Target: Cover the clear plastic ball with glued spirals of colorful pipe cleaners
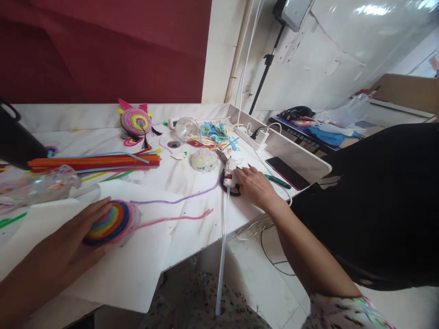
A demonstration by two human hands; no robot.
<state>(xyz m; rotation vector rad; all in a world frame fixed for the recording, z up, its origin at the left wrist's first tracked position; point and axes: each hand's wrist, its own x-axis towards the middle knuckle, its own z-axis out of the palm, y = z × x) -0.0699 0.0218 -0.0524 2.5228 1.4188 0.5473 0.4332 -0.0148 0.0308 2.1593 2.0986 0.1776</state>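
My left hand (73, 233) is closed around a rainbow-ringed dome (111, 221) wound with pipe cleaners, over a white paper sheet (133, 269). Purple (178, 200) and pink (171, 219) pipe-cleaner ends trail from it to the right. My right hand (255, 185) grips a white hot glue gun (230, 171) near the right side of the table; the handle is mostly hidden by my fingers. A long clear glue stick (222, 256) sticks out of its back and hangs past the table edge. Just left of the gun lies a clear dome (204, 161) with coloured specks.
A bundle of orange pipe cleaners (96, 161) lies at left, with a finished round pink ornament (136, 121) behind it. Coloured scraps (217, 135) pile up at the back. A phone (288, 172), a teal pen (278, 181) and a power strip (252, 138) with cords sit at right.
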